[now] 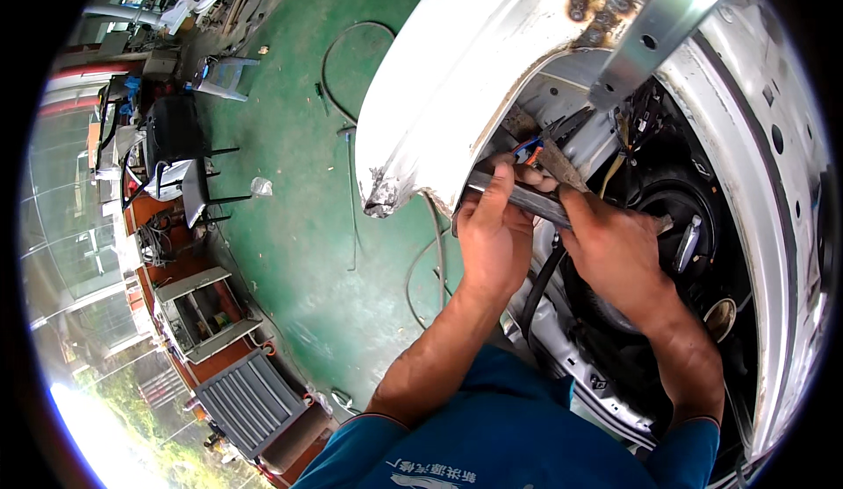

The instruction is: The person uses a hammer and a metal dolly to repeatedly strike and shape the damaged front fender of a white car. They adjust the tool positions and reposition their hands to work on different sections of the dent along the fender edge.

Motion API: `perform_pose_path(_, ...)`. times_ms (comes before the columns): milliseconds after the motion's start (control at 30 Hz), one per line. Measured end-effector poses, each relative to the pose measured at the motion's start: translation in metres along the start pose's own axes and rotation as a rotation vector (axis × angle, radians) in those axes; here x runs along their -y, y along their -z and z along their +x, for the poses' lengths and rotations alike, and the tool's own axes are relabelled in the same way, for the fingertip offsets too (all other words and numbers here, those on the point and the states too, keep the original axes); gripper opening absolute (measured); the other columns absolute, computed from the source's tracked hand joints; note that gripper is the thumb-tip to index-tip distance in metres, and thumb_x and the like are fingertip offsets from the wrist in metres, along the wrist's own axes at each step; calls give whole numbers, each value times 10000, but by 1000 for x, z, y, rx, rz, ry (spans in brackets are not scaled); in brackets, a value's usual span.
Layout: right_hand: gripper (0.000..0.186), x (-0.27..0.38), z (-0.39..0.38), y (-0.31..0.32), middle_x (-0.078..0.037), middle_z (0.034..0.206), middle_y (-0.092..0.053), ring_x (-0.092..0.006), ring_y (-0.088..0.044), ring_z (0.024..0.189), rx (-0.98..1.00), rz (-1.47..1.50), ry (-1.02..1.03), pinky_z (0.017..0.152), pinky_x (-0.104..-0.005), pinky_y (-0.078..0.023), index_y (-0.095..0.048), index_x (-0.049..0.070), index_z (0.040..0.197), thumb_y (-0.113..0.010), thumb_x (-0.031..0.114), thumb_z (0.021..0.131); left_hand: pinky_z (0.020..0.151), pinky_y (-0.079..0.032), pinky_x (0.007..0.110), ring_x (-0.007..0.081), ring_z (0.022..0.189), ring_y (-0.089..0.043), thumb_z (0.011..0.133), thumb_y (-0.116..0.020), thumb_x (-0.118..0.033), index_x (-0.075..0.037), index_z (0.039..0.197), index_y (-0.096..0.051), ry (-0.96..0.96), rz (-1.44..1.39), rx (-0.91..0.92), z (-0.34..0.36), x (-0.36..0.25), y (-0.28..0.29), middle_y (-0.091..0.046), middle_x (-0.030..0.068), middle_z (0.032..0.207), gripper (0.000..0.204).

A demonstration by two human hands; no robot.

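Note:
My left hand (pixel 496 239) is closed on a dark flat metal bar (pixel 537 203), its thumb laid along the top. The bar lies just inside the wheel-arch edge of a white car fender (pixel 448 76). My right hand (pixel 610 248) is closed at the bar's right end. A worn brownish flat tool (pixel 562 164) sticks out ahead of the right hand, and a pale stub (pixel 665 224) shows behind it. Whether these are one tool is hidden by the hand. The fender's lower tip (pixel 379 206) is crumpled and scraped.
A shiny metal strip with holes (pixel 663 32) hangs over the opening. Wires and dark parts (pixel 645 129) fill the car bay. A hose (pixel 439 252) lies on the green floor (pixel 299 173). A black chair (pixel 176 129), a small step stool (pixel 224 78) and a grey ribbed panel (pixel 250 401) stand left.

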State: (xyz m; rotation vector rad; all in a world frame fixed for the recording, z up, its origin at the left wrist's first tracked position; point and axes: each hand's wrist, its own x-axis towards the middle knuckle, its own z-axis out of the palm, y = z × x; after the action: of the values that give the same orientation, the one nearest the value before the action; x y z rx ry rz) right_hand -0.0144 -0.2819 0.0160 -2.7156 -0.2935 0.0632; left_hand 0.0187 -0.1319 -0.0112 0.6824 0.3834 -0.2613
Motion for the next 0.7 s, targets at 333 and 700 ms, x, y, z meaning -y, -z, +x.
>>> perform_pose_path(333, 310, -6, 14, 35, -164, 800, -690, -391, -685, 741, 254, 106, 19, 639, -509, -526, -574, 48, 1080, -721, 172, 837, 846, -453, 328, 175, 705, -472, 1019, -599, -251, -62, 1097, -586, 19, -233, -48, 1, 8, -24, -460, -7, 725, 205)
perform_pose_path(700, 241, -42, 12, -22, -95, 793, -676, -301, -696, 685, -40, -27, 5, 574, -431, -532, -584, 85, 1007, -708, 170, 819, 909, -480, 375, 122, 645, -404, 1033, -572, -224, -85, 1068, -573, -120, -160, -120, 34, 18, -22, -366, -34, 671, 143)
